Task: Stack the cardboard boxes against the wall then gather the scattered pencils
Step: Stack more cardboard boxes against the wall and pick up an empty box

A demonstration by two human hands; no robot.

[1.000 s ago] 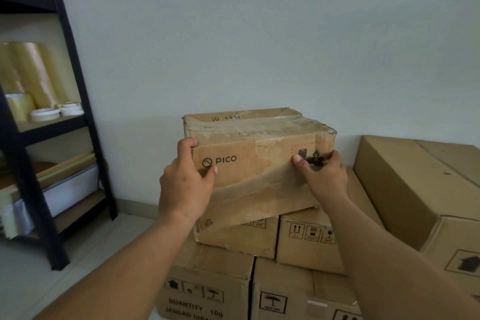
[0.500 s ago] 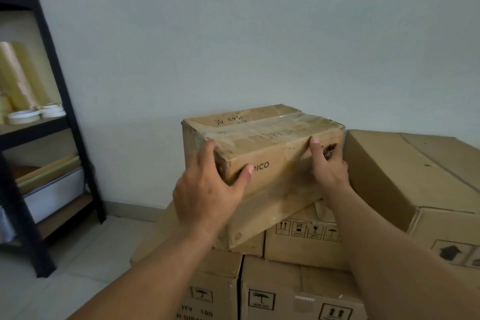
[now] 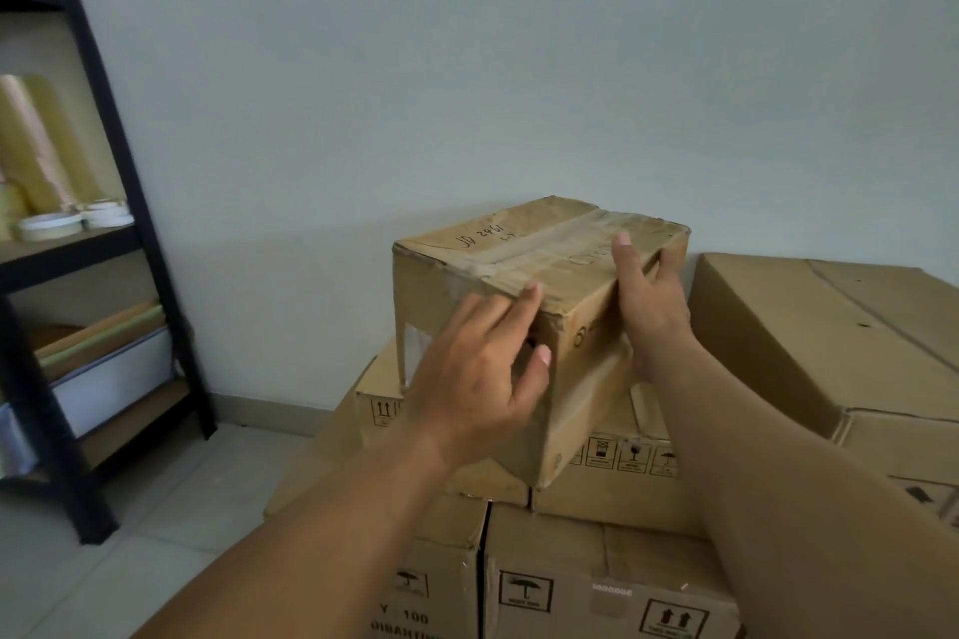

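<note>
Holding the taped box (image 3: 498, 254) atop stacked cartons (image 3: 597, 555), we curl our right hand (image 3: 649, 309) round its edge, left hand (image 3: 475, 379) spread on its near corner; contents hidden.

Pale wall (image 3: 467, 68), tiled floor (image 3: 155, 534) (black shelving (image 3: 104, 119) at left).
</note>
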